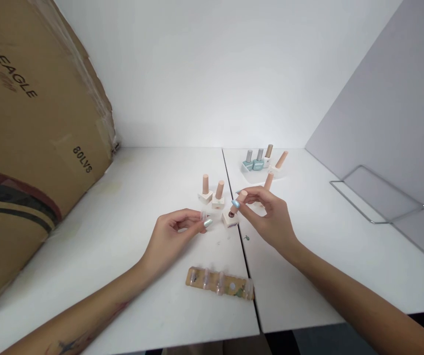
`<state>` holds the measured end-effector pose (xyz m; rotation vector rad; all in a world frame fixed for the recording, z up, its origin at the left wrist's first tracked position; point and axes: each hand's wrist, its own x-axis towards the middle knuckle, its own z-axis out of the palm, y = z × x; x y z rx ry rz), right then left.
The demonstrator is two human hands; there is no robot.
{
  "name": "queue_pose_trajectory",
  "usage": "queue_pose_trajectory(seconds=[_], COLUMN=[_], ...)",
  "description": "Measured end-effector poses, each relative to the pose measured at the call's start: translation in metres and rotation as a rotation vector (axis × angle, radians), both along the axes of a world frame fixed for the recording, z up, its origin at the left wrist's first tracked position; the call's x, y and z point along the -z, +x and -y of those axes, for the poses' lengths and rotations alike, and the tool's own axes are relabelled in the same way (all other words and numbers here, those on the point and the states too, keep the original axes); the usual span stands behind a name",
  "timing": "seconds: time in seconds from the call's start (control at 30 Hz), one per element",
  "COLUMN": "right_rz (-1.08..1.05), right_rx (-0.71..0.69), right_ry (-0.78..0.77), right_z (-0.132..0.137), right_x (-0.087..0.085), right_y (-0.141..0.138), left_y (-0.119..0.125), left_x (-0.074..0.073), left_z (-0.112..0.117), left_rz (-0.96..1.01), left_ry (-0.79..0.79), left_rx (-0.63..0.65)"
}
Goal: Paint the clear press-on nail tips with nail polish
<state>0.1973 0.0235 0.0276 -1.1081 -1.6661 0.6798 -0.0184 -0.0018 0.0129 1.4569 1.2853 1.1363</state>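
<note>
Peach cylindrical cap (242, 196) is pinched by right hand (274, 217) at white square bottle (230, 221) on white table (160, 310), small clear plastic-looking piece (203, 216) by left hand (173, 230); brush dipping seemingly underway, steady lift likely needed.

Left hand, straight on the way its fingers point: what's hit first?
Probably the squarish white bottle with a dark mouth, just beyond the left hand; depth is hard to judge from one view.

Btl (229, 221) white w/ peach cap (242, 195); strip (213, 281) tan; box (54, 106) brn, blk lettering (82, 159)
</note>
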Motion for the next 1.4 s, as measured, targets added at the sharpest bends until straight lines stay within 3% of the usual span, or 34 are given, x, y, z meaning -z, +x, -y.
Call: queue_pose_trajectory(seconds=[0.4, 0.73, 0.87, 1.4], right_rz=[-0.007, -0.324, -0.378, -0.238], right_rx=[0.001, 0.006, 0.0, -0.04], right_ry=[-0.004, 0.02, -0.042, -0.133], right_z=[0.0, -0.001, -0.003, -0.003], right_x=[-0.002, -0.009, -0.009, 0.0], right_y=[0.0, 0.004, 0.005, 0.001], left_y=[0.0, 0.002, 0.001, 0.002], left_x=[0.004, 0.004, 0.007, 0.006], left_z=[0.001, 0.0, 0.0, -0.001], left_rz=[0.008, 0.009, -0.01, -0.049], left_ry=[-0.017, -0.033, -0.021, -0.003], left_rx=[0.004, 0.036, 0.04, 0.05])
